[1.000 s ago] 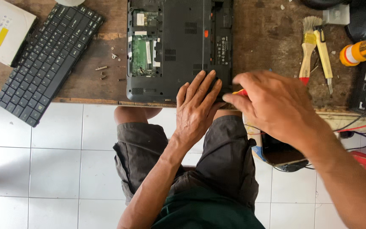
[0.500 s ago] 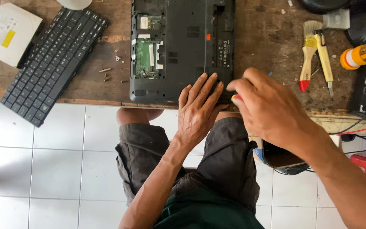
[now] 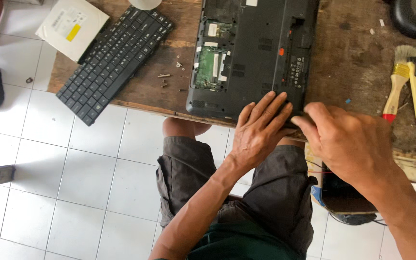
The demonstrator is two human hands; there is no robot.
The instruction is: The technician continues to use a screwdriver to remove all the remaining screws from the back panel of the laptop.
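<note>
Laptop (image 3: 261, 53) (underside up, one bay uncovered) lies on the wooden bench (image 3: 352, 62). Left hand (image 3: 258, 132) presses flat, fingers spread, on its near edge; right hand (image 3: 350, 142) curls beside it, grip contents hidden.

Soft, even daylight; sharp focus, faint shadows, no glare.

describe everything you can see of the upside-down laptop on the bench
The laptop lies bottom-up on the worn wooden bench, its near edge at the bench's front edge. Its shell looks like dark grey plastic with vent slots and a small orange-red latch. A cover is off on its left, baring green circuit boards. The left hand lies flat on its near right corner; the right hand meets that corner too.
</note>
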